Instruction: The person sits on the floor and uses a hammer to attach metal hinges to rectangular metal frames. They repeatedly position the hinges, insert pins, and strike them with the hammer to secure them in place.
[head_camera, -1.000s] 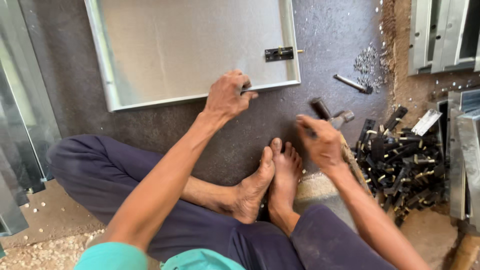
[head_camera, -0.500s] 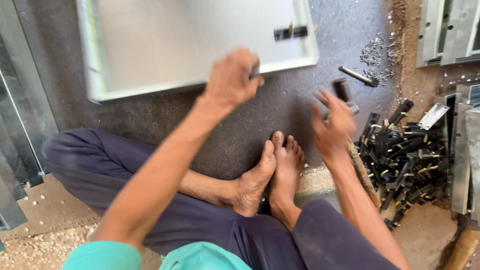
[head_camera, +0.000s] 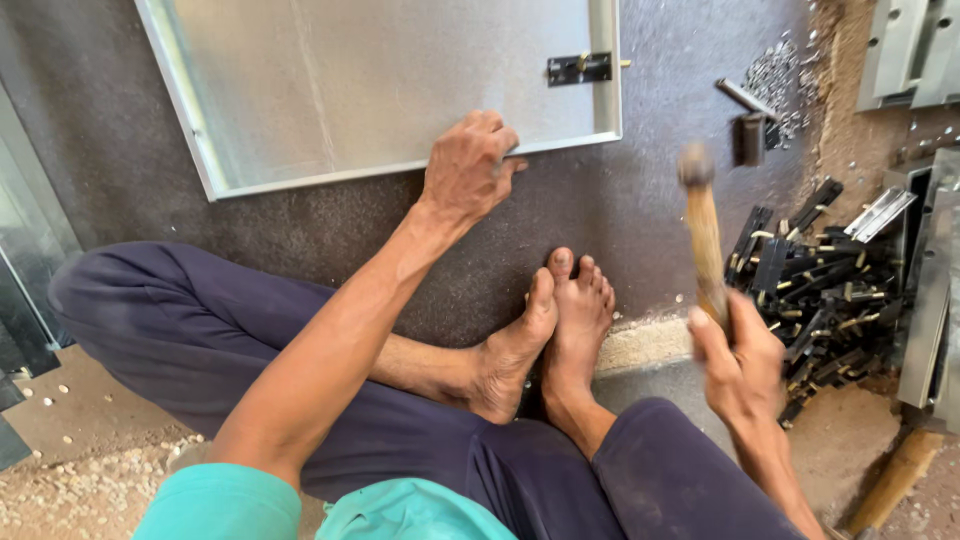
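A wooden-handled hammer (head_camera: 703, 235) is gripped in the closed fingers of the right hand (head_camera: 740, 360), raised and blurred. The left hand (head_camera: 468, 168), fingers curled, is pressed on the near edge of a metal panel (head_camera: 380, 80) lying on the floor.

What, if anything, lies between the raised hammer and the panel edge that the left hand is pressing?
Nothing visible. The hammer in the right hand is raised over bare dark mat, and the left hand rests on the metal panel at its lower edge.
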